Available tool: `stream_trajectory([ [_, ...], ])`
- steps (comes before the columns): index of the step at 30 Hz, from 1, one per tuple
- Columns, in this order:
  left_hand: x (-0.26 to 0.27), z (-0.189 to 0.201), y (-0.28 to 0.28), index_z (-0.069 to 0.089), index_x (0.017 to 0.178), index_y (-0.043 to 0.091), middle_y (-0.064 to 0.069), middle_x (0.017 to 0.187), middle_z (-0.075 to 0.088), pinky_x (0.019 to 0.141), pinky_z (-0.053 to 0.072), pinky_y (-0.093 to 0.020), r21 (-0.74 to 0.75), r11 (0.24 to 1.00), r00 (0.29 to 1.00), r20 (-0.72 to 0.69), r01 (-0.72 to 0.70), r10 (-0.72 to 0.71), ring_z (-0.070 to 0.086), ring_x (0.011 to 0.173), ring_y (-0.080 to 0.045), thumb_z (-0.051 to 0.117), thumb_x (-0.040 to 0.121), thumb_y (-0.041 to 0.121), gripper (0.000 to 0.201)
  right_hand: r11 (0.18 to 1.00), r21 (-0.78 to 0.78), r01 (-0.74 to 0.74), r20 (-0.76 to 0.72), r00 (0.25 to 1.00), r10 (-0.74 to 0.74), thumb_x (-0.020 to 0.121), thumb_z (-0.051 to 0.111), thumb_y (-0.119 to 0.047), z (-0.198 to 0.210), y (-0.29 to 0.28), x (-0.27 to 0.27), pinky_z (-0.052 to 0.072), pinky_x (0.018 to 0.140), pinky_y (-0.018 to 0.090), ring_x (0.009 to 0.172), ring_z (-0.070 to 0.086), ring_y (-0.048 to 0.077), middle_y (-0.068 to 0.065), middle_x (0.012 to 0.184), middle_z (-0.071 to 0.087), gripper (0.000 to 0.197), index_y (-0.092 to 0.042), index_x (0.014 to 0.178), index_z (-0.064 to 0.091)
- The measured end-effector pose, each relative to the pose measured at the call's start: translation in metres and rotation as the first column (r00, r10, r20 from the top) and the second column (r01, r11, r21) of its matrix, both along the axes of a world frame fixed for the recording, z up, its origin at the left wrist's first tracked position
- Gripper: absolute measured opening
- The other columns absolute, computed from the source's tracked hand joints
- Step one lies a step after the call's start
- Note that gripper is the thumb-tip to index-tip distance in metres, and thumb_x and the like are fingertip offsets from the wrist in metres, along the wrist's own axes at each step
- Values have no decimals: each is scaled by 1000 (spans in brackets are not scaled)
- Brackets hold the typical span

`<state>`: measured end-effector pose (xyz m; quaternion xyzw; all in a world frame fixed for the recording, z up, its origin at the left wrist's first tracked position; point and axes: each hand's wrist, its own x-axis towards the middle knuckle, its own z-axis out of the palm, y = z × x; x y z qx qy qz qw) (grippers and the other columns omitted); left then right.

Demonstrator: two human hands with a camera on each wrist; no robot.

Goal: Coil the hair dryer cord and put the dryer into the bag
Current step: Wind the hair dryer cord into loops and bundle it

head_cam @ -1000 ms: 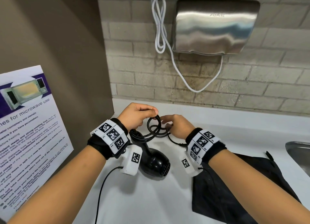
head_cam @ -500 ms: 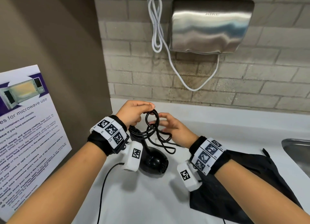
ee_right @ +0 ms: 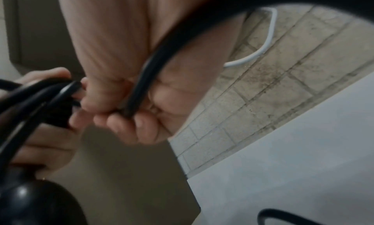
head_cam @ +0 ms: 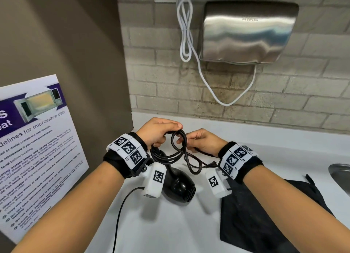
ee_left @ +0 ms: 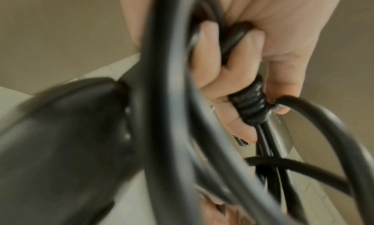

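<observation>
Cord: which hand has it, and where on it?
Both. The left hand grips the gathered loops of the cord at their top, by the strain relief; the right hand pinches a single strand beside them.

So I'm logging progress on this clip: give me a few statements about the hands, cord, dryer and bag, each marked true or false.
1. The left hand holds loops of the black cord. True.
2. The hair dryer is already inside the bag. False: it sits outside the black bag, above the counter.
3. The right hand pinches a strand of cord. True.
4. The bag lies left of the dryer. False: it lies to the right.
</observation>
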<state>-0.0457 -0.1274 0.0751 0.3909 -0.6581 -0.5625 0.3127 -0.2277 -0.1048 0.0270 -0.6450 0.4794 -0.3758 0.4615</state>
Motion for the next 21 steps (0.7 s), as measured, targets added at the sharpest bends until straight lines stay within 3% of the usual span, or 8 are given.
stream_trajectory([
  [3, -2, 0, -1, 68, 83, 17, 2, 72, 63, 35, 14, -10, 1, 999, 999, 2, 33, -33, 22, 30, -3, 58, 89, 18, 12, 994, -35, 104, 64, 993, -102, 88, 55, -1, 4, -6, 10, 30, 45, 15, 44, 34, 4, -8, 48, 47, 34, -23, 68, 72],
  [5, -3, 1, -1, 68, 82, 18, 5, 59, 60, 35, 14, -9, -13, 997, 997, 15, 70, -70, 22, 30, -2, 58, 89, 17, 12, 978, -89, 188, 48, 982, -184, 86, 56, 2, 6, -10, 20, 28, 42, 13, 38, 31, 1, -11, 39, 44, 29, -14, 65, 67],
  [8, -8, 4, 3, 68, 81, 18, 5, 50, 57, 33, 15, -9, -51, 993, 993, 52, 109, -107, 23, 27, -2, 58, 88, 12, 13, 934, -156, 322, 77, 947, -313, 84, 52, 12, 6, -19, 33, 33, 41, 8, 34, 42, -2, -10, 35, 50, 24, 1, 64, 59],
  [11, -12, 4, 9, 69, 83, 20, 0, 61, 61, 34, 13, -9, -39, 982, 979, 92, 184, -180, 22, 29, -2, 59, 87, 11, 14, 821, -175, 543, 119, 840, -530, 85, 56, 1, 5, -35, 27, 42, 57, 17, 55, 53, 3, -8, 58, 60, 19, -9, 69, 62],
  [13, -12, 2, 11, 69, 82, 21, 3, 64, 65, 36, 12, -10, -25, 978, 975, 90, 207, -204, 21, 31, -3, 59, 88, 11, 15, 711, -176, 681, 104, 731, -674, 88, 56, -8, 6, -44, 10, 42, 65, 24, 66, 52, 13, 2, 74, 60, 12, -3, 85, 66],
  [17, -2, -3, -1, 67, 80, 18, 5, 66, 62, 37, 13, -9, -45, 999, 1000, 3, 20, -20, 21, 31, -3, 59, 88, 13, 12, 555, -110, 824, 113, 565, -817, 90, 53, -12, -3, -38, -42, 40, 60, 30, 66, 49, 24, 5, 68, 53, 10, -7, 85, 60],
  [19, 3, -6, -7, 66, 79, 16, 4, 69, 64, 37, 13, -9, -44, 998, 998, -38, -46, 44, 21, 31, -4, 59, 88, 12, 12, 524, -111, 844, 72, 533, -843, 90, 52, -11, -10, -28, -62, 39, 67, 30, 78, 50, 24, 5, 72, 54, 10, -6, 87, 61],
  [21, 2, -6, -7, 66, 77, 17, 8, 61, 64, 35, 13, -10, -73, 995, 998, -36, -61, 58, 21, 31, -4, 61, 87, 10, 13, 542, -136, 829, 15, 549, -836, 90, 51, -6, -16, -18, -70, 37, 68, 22, 80, 50, 22, 9, 82, 56, 12, -3, 83, 60],
])
